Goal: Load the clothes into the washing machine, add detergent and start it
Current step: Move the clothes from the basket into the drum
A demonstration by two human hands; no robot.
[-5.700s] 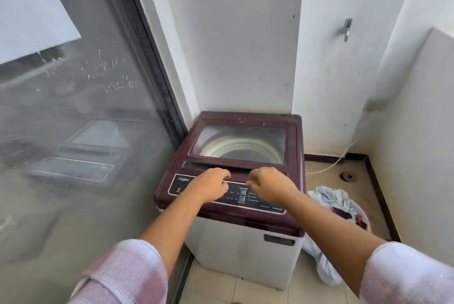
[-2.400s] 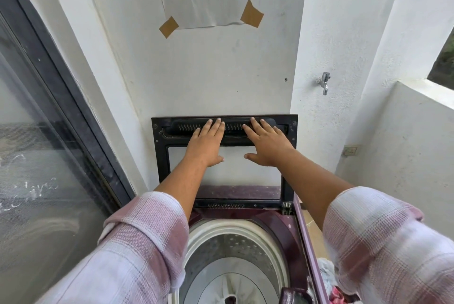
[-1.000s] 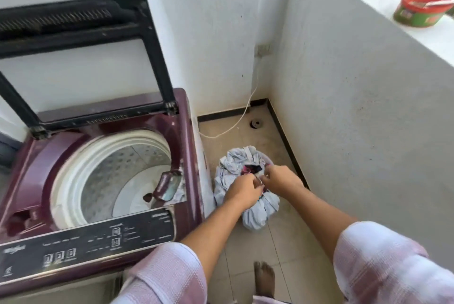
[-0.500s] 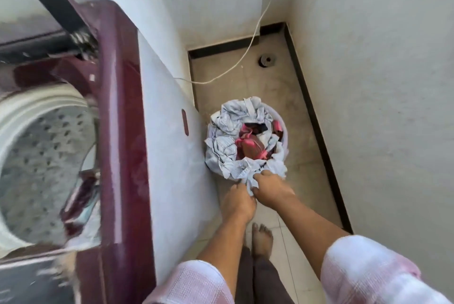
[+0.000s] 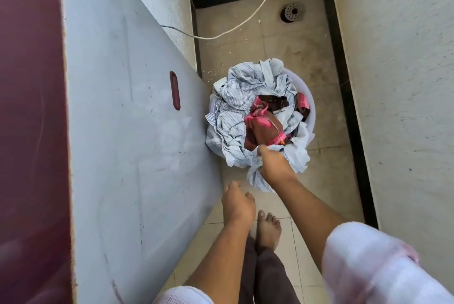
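A white tub (image 5: 310, 101) on the floor is heaped with clothes: a pale blue patterned cloth (image 5: 235, 107) and a pink and brown checked cloth (image 5: 264, 126). My right hand (image 5: 274, 163) grips the blue cloth at the tub's near edge. My left hand (image 5: 237, 203) hangs below it with loosely curled fingers, holding nothing. The washing machine's grey side panel (image 5: 127, 131) and maroon top edge (image 5: 29, 107) fill the left; its drum is out of view.
A white cable (image 5: 235, 28) runs from the machine across the tiled floor. A round floor drain (image 5: 292, 12) sits at the far end. A white wall (image 5: 405, 82) with a black skirting closes the right. My bare foot (image 5: 267, 230) stands below the tub.
My left hand has let go of the blue cloth and dropped back toward me. My right hand still grips it. The view has tilted further down, so the drum is out of sight.
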